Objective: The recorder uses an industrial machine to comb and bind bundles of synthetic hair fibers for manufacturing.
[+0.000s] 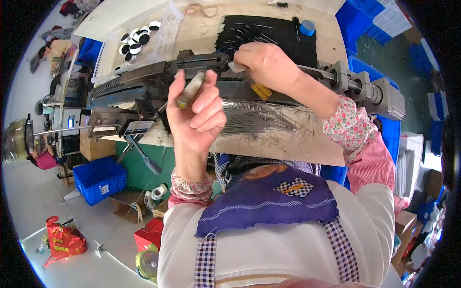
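My left hand [199,110] is raised in front of the machine, palm up, with its fingers curled round a short, yellowish translucent piece [191,90]. That piece looks like a small handle, but its kind is unclear. Over the machine's dark metal rail [158,74] reaches my right hand [266,65], back of the hand uppermost and fingers closed. A small whitish bit [236,67] shows at its fingertips; whatever else they grip is hidden. Thin metal wires [254,117] lie in a bundle on the table, on the near side of the rail.
Behind the rail, a clear plastic basket [108,55] holds several black-and-white round pieces [136,48]. A black cloth [297,50] carries thin metal pins and a blue cap [307,28]. A motor-like unit [389,98] ends the rail at right. A blue crate [100,180] stands at lower left.
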The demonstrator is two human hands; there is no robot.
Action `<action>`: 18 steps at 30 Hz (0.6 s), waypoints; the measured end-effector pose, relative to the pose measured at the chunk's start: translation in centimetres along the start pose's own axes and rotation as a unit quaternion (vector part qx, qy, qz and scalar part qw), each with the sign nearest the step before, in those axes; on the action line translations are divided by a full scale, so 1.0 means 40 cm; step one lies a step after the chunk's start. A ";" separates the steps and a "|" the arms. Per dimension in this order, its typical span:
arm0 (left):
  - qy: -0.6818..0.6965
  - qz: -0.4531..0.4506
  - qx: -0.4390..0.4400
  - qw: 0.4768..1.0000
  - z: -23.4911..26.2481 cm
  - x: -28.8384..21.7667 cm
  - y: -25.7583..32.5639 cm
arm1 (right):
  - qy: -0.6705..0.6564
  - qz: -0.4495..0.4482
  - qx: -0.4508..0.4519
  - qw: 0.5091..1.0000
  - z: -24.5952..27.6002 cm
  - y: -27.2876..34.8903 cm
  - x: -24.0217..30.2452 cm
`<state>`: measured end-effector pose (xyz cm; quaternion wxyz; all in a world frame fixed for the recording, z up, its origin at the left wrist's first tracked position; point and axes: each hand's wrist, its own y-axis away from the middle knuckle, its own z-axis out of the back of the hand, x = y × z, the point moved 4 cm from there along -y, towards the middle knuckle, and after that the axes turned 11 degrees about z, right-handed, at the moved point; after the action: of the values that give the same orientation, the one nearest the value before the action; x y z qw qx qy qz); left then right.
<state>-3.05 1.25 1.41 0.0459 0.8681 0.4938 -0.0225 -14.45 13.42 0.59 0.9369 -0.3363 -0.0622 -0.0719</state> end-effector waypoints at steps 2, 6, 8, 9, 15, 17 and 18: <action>-0.218 -0.073 -0.121 0.966 0.039 0.020 -0.007 | -0.005 -0.001 0.011 1.000 0.007 -0.010 0.003; -0.701 -0.229 -0.374 0.562 0.189 0.046 -0.025 | 0.019 -0.001 0.011 1.000 0.014 -0.026 0.004; -0.679 -0.257 -0.359 0.587 0.173 0.048 -0.008 | 0.052 -0.002 0.020 0.998 0.031 -0.035 0.035; -0.670 -0.267 -0.379 0.580 0.185 0.042 0.034 | 0.097 0.001 0.045 0.994 0.045 -0.036 0.067; -0.332 -0.316 -0.526 0.717 0.401 -0.158 0.311 | 0.091 -0.109 0.073 0.987 -0.013 0.152 0.113; -0.305 -0.336 -0.532 0.715 0.322 -0.181 0.301 | 0.099 -0.261 0.147 0.949 -0.089 0.195 0.000; -0.299 -0.327 -0.525 0.727 0.316 -0.194 0.298 | 0.104 -0.268 0.147 0.947 -0.106 0.186 -0.026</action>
<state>3.29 -12.74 -9.82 0.6294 0.4389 0.6405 -0.0318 -13.86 16.50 -7.45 0.9235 -0.1565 -0.0621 -0.3446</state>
